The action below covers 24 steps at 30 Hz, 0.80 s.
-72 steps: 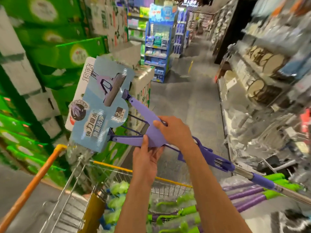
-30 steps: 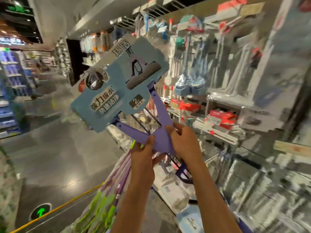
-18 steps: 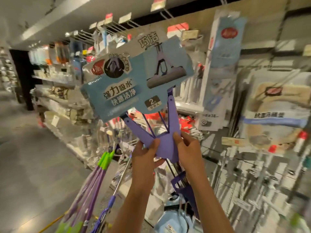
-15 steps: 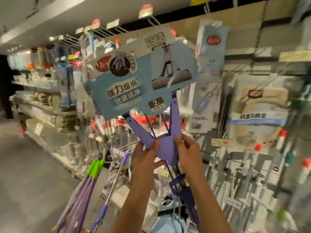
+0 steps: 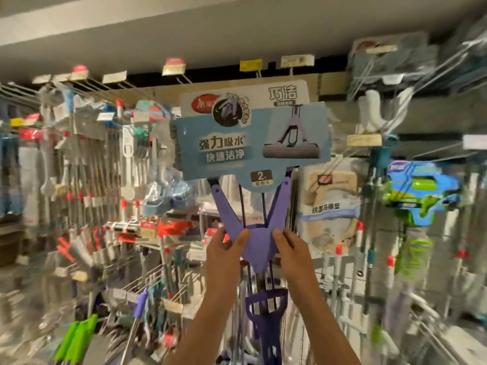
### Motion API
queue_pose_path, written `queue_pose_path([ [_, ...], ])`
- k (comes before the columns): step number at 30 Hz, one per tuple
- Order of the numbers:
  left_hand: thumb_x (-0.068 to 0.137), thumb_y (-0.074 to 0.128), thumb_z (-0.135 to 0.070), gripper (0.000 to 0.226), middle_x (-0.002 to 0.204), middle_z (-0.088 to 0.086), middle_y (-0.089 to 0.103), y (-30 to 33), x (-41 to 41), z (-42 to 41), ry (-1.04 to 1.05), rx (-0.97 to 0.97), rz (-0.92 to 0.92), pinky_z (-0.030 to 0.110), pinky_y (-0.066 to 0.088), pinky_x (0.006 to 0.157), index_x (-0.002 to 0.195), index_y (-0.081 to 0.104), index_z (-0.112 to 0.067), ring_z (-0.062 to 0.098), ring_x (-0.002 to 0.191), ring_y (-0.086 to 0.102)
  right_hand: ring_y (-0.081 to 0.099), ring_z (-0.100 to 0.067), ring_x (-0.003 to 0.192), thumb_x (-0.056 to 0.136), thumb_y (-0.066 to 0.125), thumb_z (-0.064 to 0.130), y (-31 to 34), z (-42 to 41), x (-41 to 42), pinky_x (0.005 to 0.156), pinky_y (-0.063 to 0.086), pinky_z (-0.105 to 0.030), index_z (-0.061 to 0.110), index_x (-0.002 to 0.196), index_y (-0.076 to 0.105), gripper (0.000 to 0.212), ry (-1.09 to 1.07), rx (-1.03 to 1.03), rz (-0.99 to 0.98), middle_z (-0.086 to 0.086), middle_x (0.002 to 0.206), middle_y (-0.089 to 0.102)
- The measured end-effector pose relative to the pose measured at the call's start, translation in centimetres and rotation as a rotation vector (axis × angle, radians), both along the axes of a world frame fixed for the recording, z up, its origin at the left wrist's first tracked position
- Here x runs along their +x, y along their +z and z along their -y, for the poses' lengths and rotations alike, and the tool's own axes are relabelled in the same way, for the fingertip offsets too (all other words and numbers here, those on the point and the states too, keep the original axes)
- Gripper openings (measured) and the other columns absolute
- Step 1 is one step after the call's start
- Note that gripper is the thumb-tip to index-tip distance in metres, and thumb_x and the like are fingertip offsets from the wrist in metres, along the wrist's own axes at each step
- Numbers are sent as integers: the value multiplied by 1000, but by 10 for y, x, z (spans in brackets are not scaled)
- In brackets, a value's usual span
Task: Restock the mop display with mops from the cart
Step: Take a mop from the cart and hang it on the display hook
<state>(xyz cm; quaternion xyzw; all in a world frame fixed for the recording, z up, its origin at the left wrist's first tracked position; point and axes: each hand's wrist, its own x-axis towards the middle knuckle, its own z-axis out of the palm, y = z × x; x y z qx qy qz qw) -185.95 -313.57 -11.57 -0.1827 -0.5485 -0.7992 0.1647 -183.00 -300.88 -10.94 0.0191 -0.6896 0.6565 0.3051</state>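
Observation:
I hold a purple sponge mop point(image 5: 259, 246) upright, head up, in front of the mop display. Its head is wrapped in a blue and white card sleeve point(image 5: 250, 143) with printed text and a mop picture. My left hand point(image 5: 224, 255) grips the left side of the purple V-shaped yoke, thumb on its front. My right hand point(image 5: 292, 255) grips the right side the same way. The sleeve's top reaches up among the metal display hooks point(image 5: 184, 77) under the top shelf. The mop's handle runs down between my forearms and out of view.
Hanging cleaning goods fill the wall: a beige mop refill pack point(image 5: 332, 204) right of the mop, a blue and green packaged mop point(image 5: 421, 191) further right, brushes and handles point(image 5: 87, 159) on the left. Green and purple mop handles point(image 5: 76, 338) stick up at the lower left.
I turned from the cart and aisle to face the display. The mop went from lying slanted over the cart to upright and raised, its sleeve now level with the upper hooks.

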Motion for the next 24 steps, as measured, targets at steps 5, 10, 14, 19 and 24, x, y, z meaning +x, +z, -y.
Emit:
queue_pose_path([
  [5, 92, 71, -14, 9, 85, -2, 76, 11, -11, -13, -62, -27, -19, 35, 60, 60, 100, 66, -17, 20, 77, 75, 71, -18, 95, 104, 52, 21, 12, -12, 5, 74, 63, -39, 17, 103, 68, 16, -9, -42, -9, -8, 106, 71],
  [10, 92, 72, -15, 10, 89, 8, 75, 16, -19, -35, -114, -30, 5, 45, 62, 67, 100, 66, -13, 25, 80, 74, 70, -18, 97, 105, 50, 18, 22, -34, 6, 71, 63, -34, 20, 110, 64, 16, -31, -38, -6, -6, 110, 70],
  [14, 91, 73, -16, 9, 83, -1, 76, 24, -30, -58, -103, -34, -36, 29, 59, 59, 97, 67, -17, 16, 73, 73, 72, -10, 87, 105, 49, 15, 32, -58, -1, 64, 59, -27, 22, 110, 64, 18, -34, -21, -19, -2, 106, 71],
  [19, 93, 70, -17, 11, 81, -10, 76, 39, -52, -85, -88, -73, -104, 28, 61, 62, 96, 66, -26, 13, 73, 73, 72, -14, 93, 105, 50, 18, 46, -88, -20, 67, 61, -30, 22, 117, 62, 17, -14, 10, -47, -4, 108, 71],
  [24, 92, 72, -22, 11, 84, -12, 76, 51, -80, -109, -68, -93, -132, 32, 62, 67, 99, 65, -27, 12, 77, 73, 72, -9, 87, 104, 51, 17, 55, -115, -46, 63, 60, -29, 20, 117, 60, 16, -7, 25, -100, -2, 102, 71],
])
